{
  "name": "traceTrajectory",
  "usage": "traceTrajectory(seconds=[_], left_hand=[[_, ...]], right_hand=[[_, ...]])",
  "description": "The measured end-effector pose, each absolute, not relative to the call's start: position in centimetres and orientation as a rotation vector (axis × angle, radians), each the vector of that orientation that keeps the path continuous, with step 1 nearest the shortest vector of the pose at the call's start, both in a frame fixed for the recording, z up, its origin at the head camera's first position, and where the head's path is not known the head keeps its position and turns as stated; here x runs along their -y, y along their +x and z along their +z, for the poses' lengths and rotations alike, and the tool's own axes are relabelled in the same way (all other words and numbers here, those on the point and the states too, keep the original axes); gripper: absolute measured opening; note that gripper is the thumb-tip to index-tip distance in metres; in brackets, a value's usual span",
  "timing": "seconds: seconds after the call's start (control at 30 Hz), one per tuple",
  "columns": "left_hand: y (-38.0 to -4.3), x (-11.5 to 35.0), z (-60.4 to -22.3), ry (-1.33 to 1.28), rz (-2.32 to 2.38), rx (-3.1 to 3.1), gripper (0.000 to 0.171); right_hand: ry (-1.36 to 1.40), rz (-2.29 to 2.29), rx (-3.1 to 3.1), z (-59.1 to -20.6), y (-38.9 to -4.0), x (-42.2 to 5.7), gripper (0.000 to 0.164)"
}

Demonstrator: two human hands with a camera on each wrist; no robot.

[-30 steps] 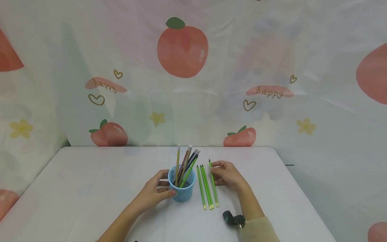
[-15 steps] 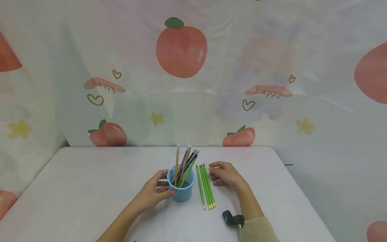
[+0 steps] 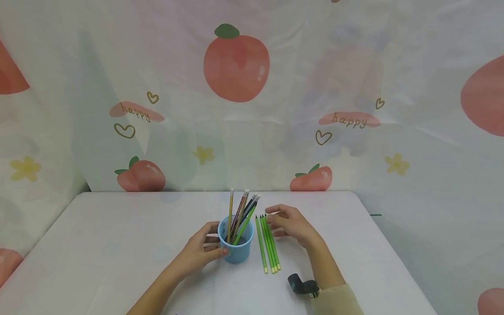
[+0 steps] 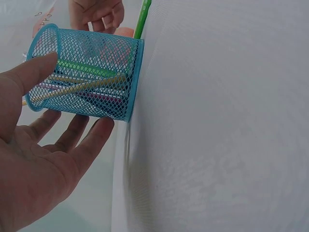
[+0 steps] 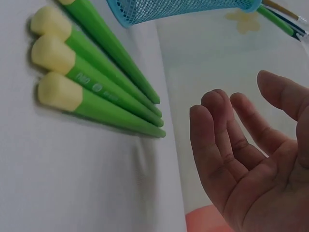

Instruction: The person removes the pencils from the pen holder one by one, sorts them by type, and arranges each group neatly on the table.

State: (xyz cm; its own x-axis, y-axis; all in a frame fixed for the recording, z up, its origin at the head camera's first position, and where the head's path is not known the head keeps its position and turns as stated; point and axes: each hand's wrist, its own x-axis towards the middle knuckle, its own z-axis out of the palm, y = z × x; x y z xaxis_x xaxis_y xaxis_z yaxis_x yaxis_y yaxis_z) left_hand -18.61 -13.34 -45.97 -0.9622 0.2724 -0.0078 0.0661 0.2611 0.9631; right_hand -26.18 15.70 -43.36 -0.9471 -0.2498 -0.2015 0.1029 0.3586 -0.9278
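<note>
A light blue mesh pencil cup [image 3: 238,254] stands upright on the table, gripped from its left side by my left hand [image 3: 198,248]. In the left wrist view the thumb lies over the mesh [image 4: 104,50] and the fingertips meet the far side. Inside lean several pencils [image 3: 230,218], one of them green. Right of the cup, several green pencils [image 3: 270,245] lie side by side, dark tips pointing away and pale yellow ends toward me. My right hand [image 3: 292,225] hovers by their tips, fingers loosely bent; the right wrist view shows its palm [image 5: 260,188] holding nothing.
A white-covered table [image 3: 138,245] extends to both sides. Behind it hangs a printed fruit curtain [image 3: 252,131]. A small black device [image 3: 302,285] sits at the right wrist, by the beige sleeve [image 3: 338,299].
The right hand has laid the rightmost green pencil against the others and let go of it. It then moved slightly left and up, over the tips. The left hand stays on the cup.
</note>
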Motion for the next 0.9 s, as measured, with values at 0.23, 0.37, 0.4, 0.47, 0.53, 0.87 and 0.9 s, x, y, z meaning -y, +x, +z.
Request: traceTrajectory(seconds=[0.23, 0.37, 0.4, 0.47, 0.53, 0.87, 0.9], left_hand=[[-18.7, 13.3, -46.0, 0.319, 1.786, -2.345, 0.067], [-18.7, 13.4, -46.1, 0.329, 1.787, -2.342, 0.067], [-18.7, 13.4, -46.1, 0.329, 1.788, -2.341, 0.067], [-18.7, 13.4, -46.1, 0.327, 1.786, -2.344, 0.067], [-18.7, 13.4, -46.0, 0.323, 1.784, -2.347, 0.068], [-18.6, 13.4, -46.0, 0.353, 1.792, -2.345, 0.067], [-18.6, 13.4, -46.0, 0.354, 1.793, -2.345, 0.067]], right_hand=[[-0.359, -1.620, -2.294, -41.9, -25.2, -14.7, 0.043], [-0.459, -1.637, -2.269, -41.7, -24.9, -14.2, 0.043], [-0.474, -1.639, -2.265, -41.7, -24.8, -14.1, 0.042], [-0.500, -1.646, -2.259, -41.6, -24.7, -13.8, 0.041], [-0.514, -1.646, -2.261, -41.6, -24.6, -13.5, 0.040], [-0.575, -1.630, -2.270, -41.6, -24.3, -12.9, 0.032], [-0.582, -1.631, -2.276, -41.6, -24.3, -12.8, 0.030]])
